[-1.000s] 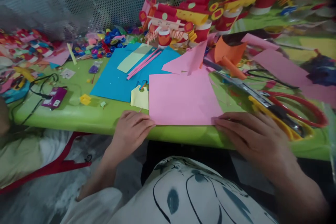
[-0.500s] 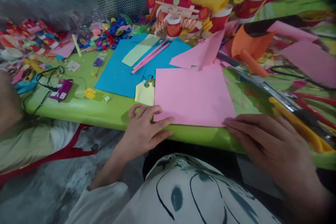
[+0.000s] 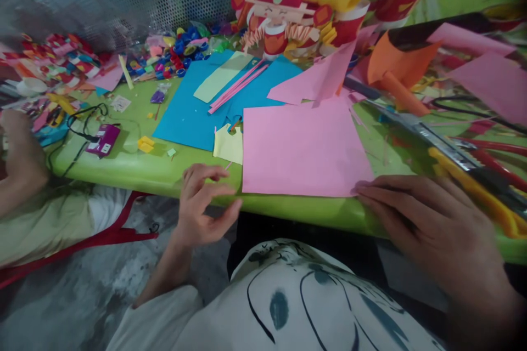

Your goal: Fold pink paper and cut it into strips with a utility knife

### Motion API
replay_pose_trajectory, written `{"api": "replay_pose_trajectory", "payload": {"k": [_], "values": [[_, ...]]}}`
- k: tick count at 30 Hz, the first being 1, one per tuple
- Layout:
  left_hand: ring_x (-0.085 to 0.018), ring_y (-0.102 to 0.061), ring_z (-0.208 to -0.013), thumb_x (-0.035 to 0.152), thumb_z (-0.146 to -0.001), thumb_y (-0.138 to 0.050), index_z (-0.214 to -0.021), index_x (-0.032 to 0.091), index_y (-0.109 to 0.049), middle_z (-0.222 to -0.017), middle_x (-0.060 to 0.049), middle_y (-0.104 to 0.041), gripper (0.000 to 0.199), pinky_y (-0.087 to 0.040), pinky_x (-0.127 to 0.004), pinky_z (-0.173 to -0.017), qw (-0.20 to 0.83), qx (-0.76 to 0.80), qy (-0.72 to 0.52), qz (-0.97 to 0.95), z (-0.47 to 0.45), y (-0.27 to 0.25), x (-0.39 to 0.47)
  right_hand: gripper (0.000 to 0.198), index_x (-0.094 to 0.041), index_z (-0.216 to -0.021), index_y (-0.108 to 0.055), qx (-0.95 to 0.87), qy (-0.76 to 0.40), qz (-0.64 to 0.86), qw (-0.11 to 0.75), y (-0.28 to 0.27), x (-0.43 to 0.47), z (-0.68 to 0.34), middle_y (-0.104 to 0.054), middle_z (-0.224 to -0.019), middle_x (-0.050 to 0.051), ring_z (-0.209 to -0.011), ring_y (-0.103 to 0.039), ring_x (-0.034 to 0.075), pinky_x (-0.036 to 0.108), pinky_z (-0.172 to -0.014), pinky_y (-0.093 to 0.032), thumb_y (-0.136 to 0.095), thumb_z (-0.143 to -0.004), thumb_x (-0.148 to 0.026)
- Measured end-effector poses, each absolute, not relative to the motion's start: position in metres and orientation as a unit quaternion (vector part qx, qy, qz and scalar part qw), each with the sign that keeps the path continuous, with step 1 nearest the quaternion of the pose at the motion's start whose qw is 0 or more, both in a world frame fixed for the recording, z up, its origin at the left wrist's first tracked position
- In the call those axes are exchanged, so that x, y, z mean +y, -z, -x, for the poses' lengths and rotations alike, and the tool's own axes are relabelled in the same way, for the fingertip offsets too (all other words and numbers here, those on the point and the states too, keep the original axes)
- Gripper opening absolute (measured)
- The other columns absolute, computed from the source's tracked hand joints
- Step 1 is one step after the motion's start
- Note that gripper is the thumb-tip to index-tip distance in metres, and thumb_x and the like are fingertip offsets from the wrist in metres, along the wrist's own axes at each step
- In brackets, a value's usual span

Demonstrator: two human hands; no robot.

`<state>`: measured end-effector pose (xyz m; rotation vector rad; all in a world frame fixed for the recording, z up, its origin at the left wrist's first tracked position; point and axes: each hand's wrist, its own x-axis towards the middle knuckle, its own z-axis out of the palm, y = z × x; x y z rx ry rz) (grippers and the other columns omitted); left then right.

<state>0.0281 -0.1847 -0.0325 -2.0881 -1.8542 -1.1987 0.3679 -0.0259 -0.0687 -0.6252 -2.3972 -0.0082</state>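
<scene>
A pink sheet of paper (image 3: pixel 302 148) lies flat at the front edge of the green table (image 3: pixel 123 170). My right hand (image 3: pixel 428 225) pinches its near right corner between thumb and fingers. Off the sheet's left side, my left hand (image 3: pixel 206 205) hovers at the table edge, fingers apart and curved, holding nothing. Just beyond that hand sits a cut pale yellow piece of paper (image 3: pixel 228 145). Blue paper (image 3: pixel 185 120) spreads behind it, bearing a pale green strip (image 3: pixel 222 78) and thin pink strips (image 3: pixel 239 88). A folded pink piece (image 3: pixel 315 77) stands behind the pink sheet.
A utility knife (image 3: pixel 436 145) and red-handled scissors (image 3: pixel 489 153) lie on the right. Paper figures (image 3: pixel 275 16) stand at the back. Left are a purple box with a cable (image 3: pixel 102 140), coloured scraps and another person's arm (image 3: pixel 22 159).
My left hand has let go of the pink sheet's near left corner and moved left, off the paper. My right hand stays at the right corner. The view has shifted slightly.
</scene>
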Motion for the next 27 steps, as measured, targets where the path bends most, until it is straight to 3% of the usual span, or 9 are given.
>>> {"api": "replay_pose_trajectory", "payload": {"k": [2, 3, 8, 16, 27], "values": [[-0.025, -0.068, -0.109, 0.026, -0.092, -0.081, -0.115, 0.026, -0.073, -0.131, -0.010, -0.069, 0.024, -0.051, -0.047, -0.099, 0.028, -0.630, 0.353, 0.691, -0.032, 0.034, -0.182, 0.020, -0.020, -0.119, -0.073, -0.914, 0.001, 0.238, 0.328, 0.069, -0.026, -0.367, -0.075, -0.110, 0.008, -0.093, -0.066, 0.023, 0.041, -0.081, -0.052, -0.069, -0.100, -0.018], [-0.025, -0.068, -0.109, 0.028, -0.094, -0.081, -0.118, 0.027, -0.074, -0.131, -0.010, -0.069, 0.025, -0.049, -0.047, -0.101, 0.022, -0.635, 0.336, 0.695, -0.034, 0.035, -0.180, 0.020, -0.021, -0.120, -0.073, -0.914, -0.001, 0.239, 0.328, 0.069, -0.026, -0.367, -0.075, -0.110, 0.008, -0.093, -0.067, 0.023, 0.041, -0.082, -0.052, -0.069, -0.100, -0.019], [-0.019, -0.071, -0.097, 0.025, -0.101, -0.078, -0.102, 0.028, -0.077, -0.105, 0.000, -0.076, 0.003, -0.041, -0.045, -0.103, 0.013, -0.646, 0.318, 0.694, -0.034, 0.043, -0.173, 0.017, -0.021, -0.118, -0.072, -0.911, -0.008, 0.249, 0.329, 0.068, -0.027, -0.368, -0.075, -0.110, 0.007, -0.094, -0.067, 0.022, 0.041, -0.084, -0.053, -0.068, -0.102, -0.020], [-0.020, -0.068, -0.094, 0.028, -0.106, -0.073, -0.099, 0.026, -0.077, -0.097, 0.000, -0.076, 0.008, -0.039, -0.043, -0.099, 0.029, -0.673, 0.309, 0.671, -0.035, 0.050, -0.168, 0.015, -0.017, -0.114, -0.071, -0.907, -0.014, 0.290, 0.305, 0.065, -0.028, -0.362, -0.071, -0.104, 0.008, -0.095, -0.067, 0.024, 0.040, -0.087, -0.054, -0.065, -0.104, -0.026], [-0.021, -0.066, -0.094, 0.028, -0.108, -0.066, -0.092, 0.026, -0.069, -0.092, 0.002, -0.073, 0.016, -0.035, -0.044, -0.101, -0.014, -0.735, 0.241, 0.634, -0.046, 0.037, -0.159, 0.030, -0.025, -0.096, -0.060, -0.904, -0.029, 0.348, 0.248, 0.052, -0.016, -0.355, -0.069, -0.088, 0.004, -0.080, -0.066, 0.022, 0.037, -0.070, -0.048, -0.047, -0.112, -0.047]]}}
